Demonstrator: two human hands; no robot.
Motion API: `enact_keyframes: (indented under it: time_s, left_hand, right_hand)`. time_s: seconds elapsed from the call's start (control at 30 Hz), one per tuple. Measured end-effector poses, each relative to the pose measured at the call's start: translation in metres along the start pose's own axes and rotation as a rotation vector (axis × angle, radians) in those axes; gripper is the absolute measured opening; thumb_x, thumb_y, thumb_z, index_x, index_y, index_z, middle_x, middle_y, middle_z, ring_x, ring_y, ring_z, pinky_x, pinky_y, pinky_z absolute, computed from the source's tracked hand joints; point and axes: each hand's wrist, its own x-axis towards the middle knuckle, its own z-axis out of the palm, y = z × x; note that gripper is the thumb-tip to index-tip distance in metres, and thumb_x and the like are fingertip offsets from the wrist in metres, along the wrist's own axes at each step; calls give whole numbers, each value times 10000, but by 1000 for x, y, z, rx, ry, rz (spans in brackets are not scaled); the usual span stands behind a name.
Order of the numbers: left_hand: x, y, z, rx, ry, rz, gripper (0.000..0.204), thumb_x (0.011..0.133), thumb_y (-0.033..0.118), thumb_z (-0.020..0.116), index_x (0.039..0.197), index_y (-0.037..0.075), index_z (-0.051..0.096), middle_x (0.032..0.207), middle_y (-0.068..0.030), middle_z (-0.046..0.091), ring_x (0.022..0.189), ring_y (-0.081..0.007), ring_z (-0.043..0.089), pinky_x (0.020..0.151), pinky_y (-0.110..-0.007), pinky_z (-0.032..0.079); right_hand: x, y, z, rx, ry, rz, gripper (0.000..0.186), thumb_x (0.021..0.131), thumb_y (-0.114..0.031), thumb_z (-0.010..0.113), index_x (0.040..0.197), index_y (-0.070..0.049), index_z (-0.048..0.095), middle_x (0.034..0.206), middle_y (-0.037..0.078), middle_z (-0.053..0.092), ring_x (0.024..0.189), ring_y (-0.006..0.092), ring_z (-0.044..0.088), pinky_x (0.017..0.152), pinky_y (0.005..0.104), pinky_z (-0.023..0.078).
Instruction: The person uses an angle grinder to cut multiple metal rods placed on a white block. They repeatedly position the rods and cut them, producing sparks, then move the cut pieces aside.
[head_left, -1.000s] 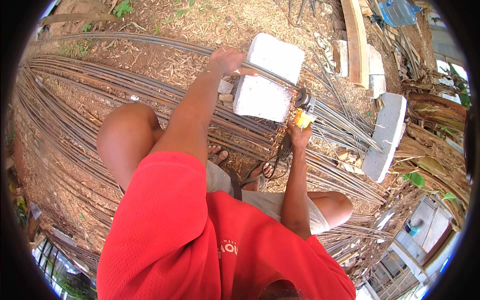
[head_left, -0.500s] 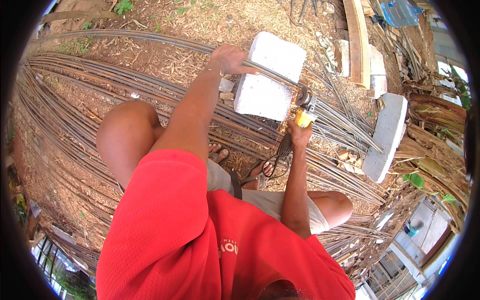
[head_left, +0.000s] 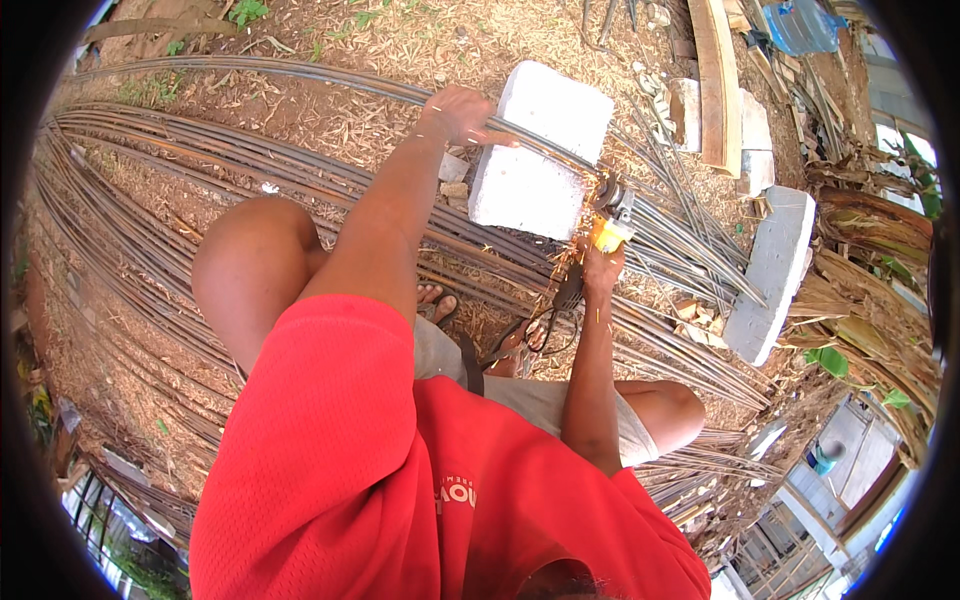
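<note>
My left hand (head_left: 460, 114) is closed around a small bundle of steel rebar (head_left: 545, 146), which lies across a white block (head_left: 556, 100). In my right hand (head_left: 603, 268) is a yellow angle grinder (head_left: 610, 236), gripped by its body. Its disc side meets the rods just past the block's right edge, and orange sparks spray down and left from there. The exact contact point is hidden by the grinder head and sparks. A dark cord hangs near my feet below the tool.
Long rebar rods (head_left: 300, 160) run along the ground under and beside my legs. Shorter rods (head_left: 690, 250) rest on a second pale block (head_left: 775, 275) to the right. Wooden planks (head_left: 715, 90), broken bricks (head_left: 698, 322) and a blue plastic container (head_left: 800, 27) lie farther around.
More sparks fly now and spread wider toward my feet. The grinder has shifted only slightly; my left hand keeps its hold on the rods.
</note>
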Motion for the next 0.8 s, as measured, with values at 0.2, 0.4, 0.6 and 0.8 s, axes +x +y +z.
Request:
enact_keyframes:
  time_s: [0.2, 0.4, 0.6, 0.8]
  left_hand:
    - [0, 1, -1, -13, -57, -28, 1090, 830, 1081, 374, 949, 76, 780, 808, -109, 698, 900, -246, 720, 982, -475, 544]
    - [-7, 5, -7, -21, 15, -13, 1090, 840, 1068, 412, 977, 62, 808, 810, -128, 721, 898, -270, 743, 987, -491, 557]
    - [-3, 4, -9, -13, -80, -47, 1065, 840, 1022, 520, 1179, 68, 851, 974, -158, 799, 1037, -304, 784, 1037, -496, 585]
    - [-2, 0, 7, 19, 127, 13, 1077, 850, 1061, 417, 942, 58, 800, 774, -127, 712, 848, -273, 744, 958, -503, 575]
  right_hand:
    - [1, 6, 2, -14, 14, -124, 476, 843, 22, 867, 1255, -13, 633, 1019, 70, 733, 798, 171, 695, 658, 324, 578]
    - [4, 9, -2, -109, 12, -27, 476, 869, 44, 835, 1300, -18, 642, 1037, 71, 738, 822, 183, 720, 666, 319, 613]
    - [15, 32, -11, -35, -41, -129, 480, 874, 48, 832, 1309, -28, 644, 1036, 57, 728, 836, 174, 711, 672, 327, 619]
    - [22, 31, -10, 379, -134, -7, 483, 875, 42, 835, 1312, -32, 644, 1080, 64, 739, 881, 175, 719, 713, 345, 631]
